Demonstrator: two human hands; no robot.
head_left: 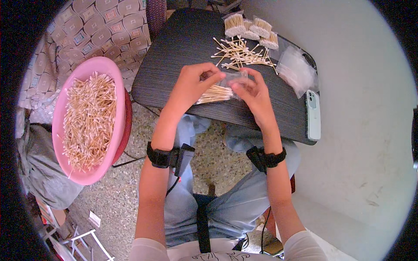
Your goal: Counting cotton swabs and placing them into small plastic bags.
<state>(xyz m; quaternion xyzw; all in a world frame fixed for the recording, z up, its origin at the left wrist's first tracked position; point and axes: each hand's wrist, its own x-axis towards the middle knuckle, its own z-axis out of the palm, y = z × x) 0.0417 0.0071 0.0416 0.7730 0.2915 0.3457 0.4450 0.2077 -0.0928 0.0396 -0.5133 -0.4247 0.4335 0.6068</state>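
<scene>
Between my two hands, over the near part of the dark table, is a small clear plastic bag (236,79). My left hand (194,85) is closed, thumb and forefinger pinching the bag's left side. At its right side my right hand (254,92) grips it with bent fingers and thumb. A bunch of cotton swabs (214,94) lies just below the bag, roughly side by side, partly covered by my left hand. Whether any of them are inside the bag I cannot tell. Beyond my hands is a loose pile of cotton swabs (241,53).
Several filled swab packs (235,25) sit at the table's far edge. A stack of clear bags (297,69) and a phone (313,114) lie along the right, beside a pale wall. Left of the table (174,56) stands a pink basin (118,108) full of cotton swabs.
</scene>
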